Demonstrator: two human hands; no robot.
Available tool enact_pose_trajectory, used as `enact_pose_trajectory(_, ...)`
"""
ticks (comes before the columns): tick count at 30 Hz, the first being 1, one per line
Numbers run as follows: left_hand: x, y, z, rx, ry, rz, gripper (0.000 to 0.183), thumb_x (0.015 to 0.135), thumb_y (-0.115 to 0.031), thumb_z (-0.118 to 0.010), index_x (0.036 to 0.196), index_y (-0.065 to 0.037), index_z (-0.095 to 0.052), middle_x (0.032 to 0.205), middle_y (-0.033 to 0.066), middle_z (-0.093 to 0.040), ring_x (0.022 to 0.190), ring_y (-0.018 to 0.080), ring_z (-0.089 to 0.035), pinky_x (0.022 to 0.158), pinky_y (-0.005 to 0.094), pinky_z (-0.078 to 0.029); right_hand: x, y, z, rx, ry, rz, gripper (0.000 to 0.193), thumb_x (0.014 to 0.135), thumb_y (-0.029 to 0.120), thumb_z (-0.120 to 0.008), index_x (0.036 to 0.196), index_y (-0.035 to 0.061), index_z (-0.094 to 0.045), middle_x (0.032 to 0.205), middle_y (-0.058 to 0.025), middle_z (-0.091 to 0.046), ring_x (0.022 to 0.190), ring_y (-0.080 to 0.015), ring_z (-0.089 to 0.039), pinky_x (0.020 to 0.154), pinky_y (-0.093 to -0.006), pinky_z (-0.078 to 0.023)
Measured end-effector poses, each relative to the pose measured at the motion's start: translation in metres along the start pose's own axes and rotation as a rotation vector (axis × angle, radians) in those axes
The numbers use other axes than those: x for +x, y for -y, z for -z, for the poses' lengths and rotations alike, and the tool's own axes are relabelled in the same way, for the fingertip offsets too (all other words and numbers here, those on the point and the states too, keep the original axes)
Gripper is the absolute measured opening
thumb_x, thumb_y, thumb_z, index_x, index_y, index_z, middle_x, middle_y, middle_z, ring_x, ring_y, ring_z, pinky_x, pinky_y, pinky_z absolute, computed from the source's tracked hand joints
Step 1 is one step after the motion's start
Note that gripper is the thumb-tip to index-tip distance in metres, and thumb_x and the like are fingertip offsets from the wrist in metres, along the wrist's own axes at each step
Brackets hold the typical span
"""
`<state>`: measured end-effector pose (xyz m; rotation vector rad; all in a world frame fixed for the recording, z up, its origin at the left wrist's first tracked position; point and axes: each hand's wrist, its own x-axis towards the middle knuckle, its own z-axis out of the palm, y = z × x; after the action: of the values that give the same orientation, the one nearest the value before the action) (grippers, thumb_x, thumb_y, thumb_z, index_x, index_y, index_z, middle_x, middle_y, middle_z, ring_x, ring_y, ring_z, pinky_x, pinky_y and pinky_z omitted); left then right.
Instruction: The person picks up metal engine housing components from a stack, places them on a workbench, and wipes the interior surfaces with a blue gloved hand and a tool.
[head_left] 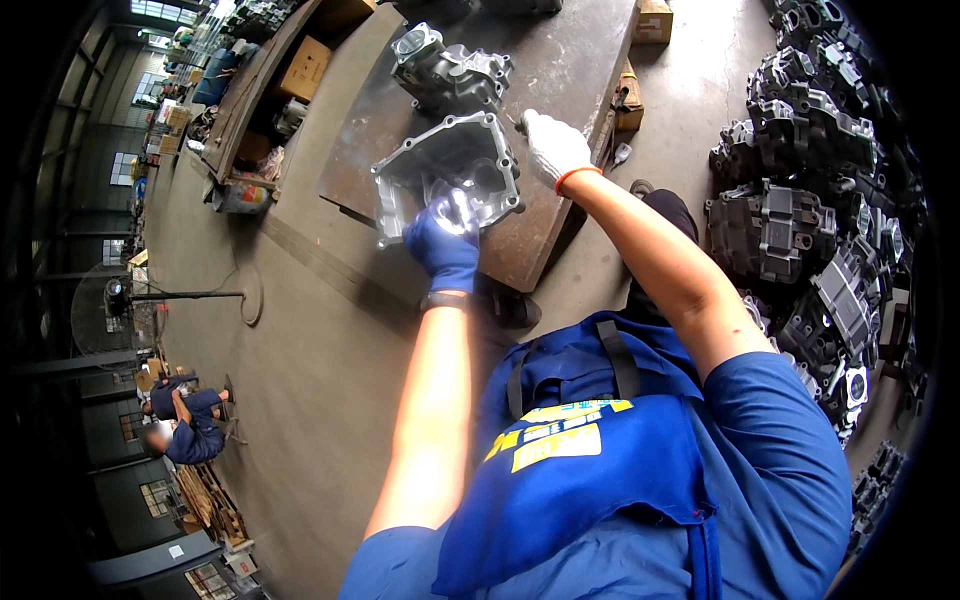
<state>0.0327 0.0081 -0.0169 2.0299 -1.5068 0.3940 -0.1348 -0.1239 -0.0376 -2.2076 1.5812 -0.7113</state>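
Open casting housing (450,175) on steel worktable (570,70), second casting (450,70) behind it. Left hand (445,245) at near edge, right hand (553,148) at right. Casting pile (810,190) far right on floor.

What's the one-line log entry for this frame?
left hand: blue glove, grips silver cast-metal housing rim | right hand: white glove, at housing's far edge | surface: brown metal bench

Free room and obstacles about the left grip (445,245), closed on the near rim of the open aluminium housing (450,175). Beyond the housing, a second casting (450,70) blocks the desk (570,70). The right grip (553,147) borders the housing's right edge. Left lies bare floor (300,330); far right, stacked dark castings (800,200).
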Motion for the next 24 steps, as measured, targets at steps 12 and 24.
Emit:
enact_pose_trajectory(12, 0.003, 0.005, -0.002, -0.018, 0.026, 0.006, 0.041, 0.093, -0.039, -0.059, 0.068, -0.008, -0.070, 0.069, 0.0180, -0.067, 0.068, 0.0393, -0.064, 0.065, 0.0498, -0.048, 0.013, 0.006, 0.030, -0.232, 0.038, 0.286, 0.023, 0.096, 0.021, -0.048, 0.104, 0.0138, -0.068, 0.096, -0.0142, -0.074, 0.091, -0.0328, -0.072, 0.078, -0.0469, -0.054)
enact_pose_trajectory(24, 0.003, 0.013, -0.005, -0.029, 0.022, -0.016, 0.042, 0.094, -0.038, -0.059, 0.066, -0.008, -0.071, 0.065, 0.0172, -0.066, 0.062, 0.0385, -0.063, 0.060, 0.0480, -0.047, 0.003, -0.011, 0.019, -0.170, 0.121, 0.281, 0.024, 0.098, 0.021, -0.043, 0.112, 0.0135, -0.063, 0.100, -0.0153, -0.073, 0.092, -0.0340, -0.071, 0.079, -0.0466, -0.055)
